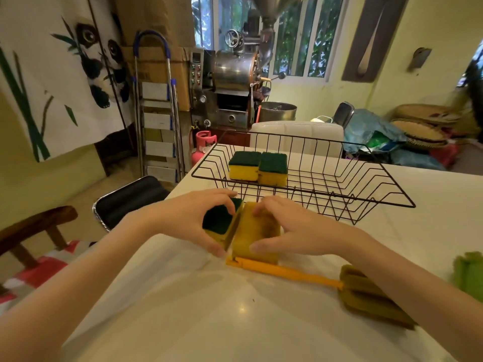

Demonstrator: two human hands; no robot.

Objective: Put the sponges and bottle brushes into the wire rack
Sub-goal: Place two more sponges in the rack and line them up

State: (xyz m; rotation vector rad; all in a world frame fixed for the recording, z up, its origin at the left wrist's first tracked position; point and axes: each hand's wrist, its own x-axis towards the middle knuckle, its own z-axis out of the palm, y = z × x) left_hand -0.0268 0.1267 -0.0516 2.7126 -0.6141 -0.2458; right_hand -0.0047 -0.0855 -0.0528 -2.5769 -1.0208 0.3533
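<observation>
A black wire rack (366,194) stands on the white table, and two yellow sponges with green tops (257,167) lie side by side in its left part. In front of the rack, my left hand (190,218) grips a green-topped sponge (219,220). Beside it my right hand (292,228) grips a yellow sponge (258,231) lying yellow side up. An orange-handled bottle brush (287,273) with an olive sponge head (371,293) lies on the table just in front of both hands. A green brush head (469,273) shows at the right edge.
The white table (209,322) runs out to its left edge, where a black chair (130,199) and a wooden chair (31,231) stand. A white chair back (298,131) rises behind the rack.
</observation>
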